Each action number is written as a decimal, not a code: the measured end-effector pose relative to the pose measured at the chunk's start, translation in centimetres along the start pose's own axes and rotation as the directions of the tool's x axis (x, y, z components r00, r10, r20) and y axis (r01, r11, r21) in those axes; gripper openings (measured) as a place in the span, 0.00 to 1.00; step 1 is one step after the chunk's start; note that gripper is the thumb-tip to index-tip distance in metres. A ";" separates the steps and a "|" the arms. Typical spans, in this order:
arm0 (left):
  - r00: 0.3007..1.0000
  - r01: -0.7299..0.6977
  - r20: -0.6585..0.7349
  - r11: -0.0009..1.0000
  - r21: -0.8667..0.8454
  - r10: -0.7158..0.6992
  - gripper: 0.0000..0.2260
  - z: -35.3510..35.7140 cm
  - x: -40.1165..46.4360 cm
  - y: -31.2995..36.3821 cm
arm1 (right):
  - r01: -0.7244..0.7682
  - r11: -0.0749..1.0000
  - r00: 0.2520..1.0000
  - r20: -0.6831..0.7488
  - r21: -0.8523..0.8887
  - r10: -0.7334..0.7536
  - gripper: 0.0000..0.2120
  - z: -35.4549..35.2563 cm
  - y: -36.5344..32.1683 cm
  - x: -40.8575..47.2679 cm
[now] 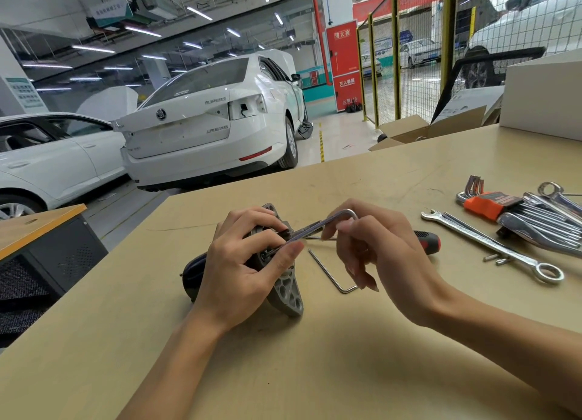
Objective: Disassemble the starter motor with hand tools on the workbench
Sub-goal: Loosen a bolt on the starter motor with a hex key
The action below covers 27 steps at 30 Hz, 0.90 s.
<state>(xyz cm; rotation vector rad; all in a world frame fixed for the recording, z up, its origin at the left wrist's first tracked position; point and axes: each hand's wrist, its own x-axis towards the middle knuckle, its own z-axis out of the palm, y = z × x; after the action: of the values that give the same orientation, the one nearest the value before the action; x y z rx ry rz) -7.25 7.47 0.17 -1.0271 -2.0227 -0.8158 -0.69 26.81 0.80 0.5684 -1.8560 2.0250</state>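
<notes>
Currently left hand (239, 262) grips starter motor (283, 281) on workbench (315, 372); right hand (378, 246) pinches hex key (318, 224) seated in its housing.
Motor looks heavy, rigid, smooth dark body likely slippery; best held by ribbed aluminium flange. Key stiff, thin, best turned at its bend.

Starter motor (285, 289) left of wrenches (491, 244)
</notes>
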 end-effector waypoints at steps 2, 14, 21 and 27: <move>1.000 0.003 0.002 1.000 -0.003 -0.003 0.23 0.0 0.0 0.0 | 0.018 1.000 1.000 -0.012 -0.023 -0.019 0.13 0.0 0.1 0.0; 1.000 0.008 -0.004 1.000 -0.024 -0.008 0.25 0.0 0.0 -0.1 | -0.139 0.990 0.982 -0.129 -0.007 0.137 0.16 0.0 0.4 0.4; 1.000 0.000 -0.001 1.000 -0.011 0.000 0.24 0.0 0.0 -0.1 | -0.077 0.995 0.997 0.006 0.065 0.077 0.21 0.3 0.0 0.2; 1.000 0.008 -0.004 1.000 -0.006 -0.008 0.24 0.0 0.0 0.0 | 0.008 1.000 1.000 0.002 -0.016 -0.008 0.12 0.2 0.3 -0.1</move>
<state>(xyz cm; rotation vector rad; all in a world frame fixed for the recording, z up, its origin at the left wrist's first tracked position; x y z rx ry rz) -7.31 7.48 0.20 -1.0208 -2.0228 -0.8284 -0.73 26.61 0.49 0.5722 -1.8663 2.0035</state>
